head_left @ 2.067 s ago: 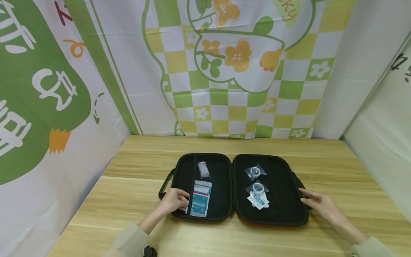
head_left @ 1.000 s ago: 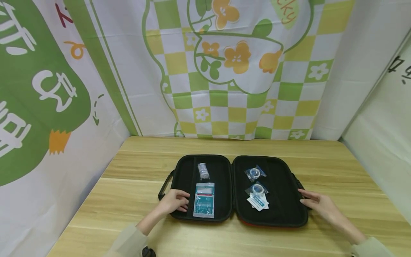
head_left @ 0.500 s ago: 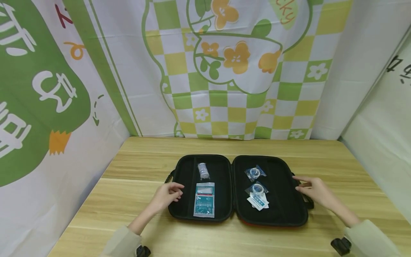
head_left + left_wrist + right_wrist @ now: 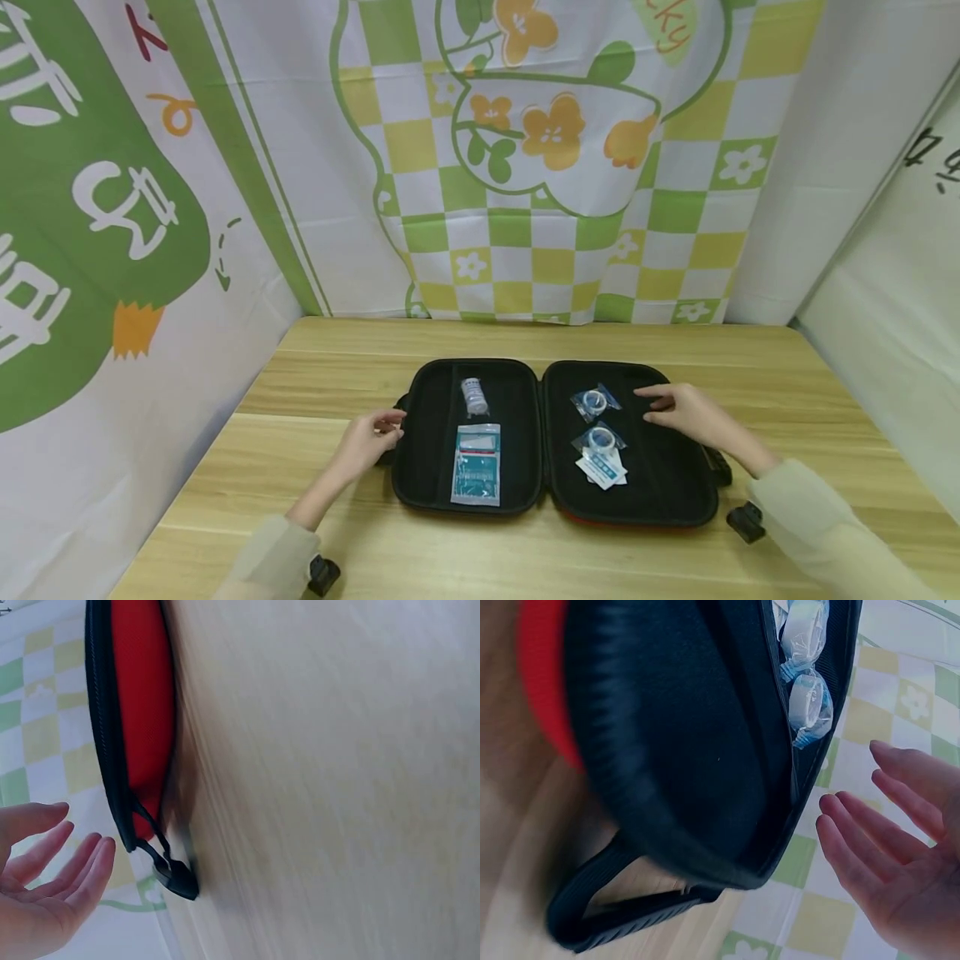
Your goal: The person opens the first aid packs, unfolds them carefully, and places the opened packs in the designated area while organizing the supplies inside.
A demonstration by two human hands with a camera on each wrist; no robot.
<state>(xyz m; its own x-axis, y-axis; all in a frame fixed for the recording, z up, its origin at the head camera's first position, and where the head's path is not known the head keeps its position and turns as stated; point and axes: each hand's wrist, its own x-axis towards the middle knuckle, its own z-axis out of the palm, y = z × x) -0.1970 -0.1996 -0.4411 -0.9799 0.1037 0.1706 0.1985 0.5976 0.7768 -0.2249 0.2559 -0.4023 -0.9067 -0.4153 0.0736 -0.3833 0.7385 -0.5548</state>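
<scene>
A zippered case (image 4: 517, 475) lies unfolded flat, black inside, with a red shell (image 4: 142, 697) visible in the left wrist view. Its left half holds a rolled bandage (image 4: 474, 397) in clear wrap and a teal foil packet (image 4: 477, 467). In the right half are two wrapped tape rolls (image 4: 595, 403) and small white-and-blue packets (image 4: 602, 469), partly overlapped by the nearer roll. My left hand (image 4: 369, 439) is beside the case's left edge, fingers loosely bent and holding nothing. Over the right half, my right hand (image 4: 684, 412) hovers with spread fingers, its fingertips to the right of the tape rolls.
The case rests on a wooden table (image 4: 330, 375). Black carry handles stick out at both sides, the right handle (image 4: 630, 900) looping over the tabletop. A printed cloth (image 4: 517, 275) hangs behind the table's back edge. Black wrist cameras (image 4: 746, 522) are strapped to both wrists.
The teal packet came out from under the left strap and now lies to its right. My left hand withdrew leftward from it. My right hand left the case's right edge and moved inward, away from me.
</scene>
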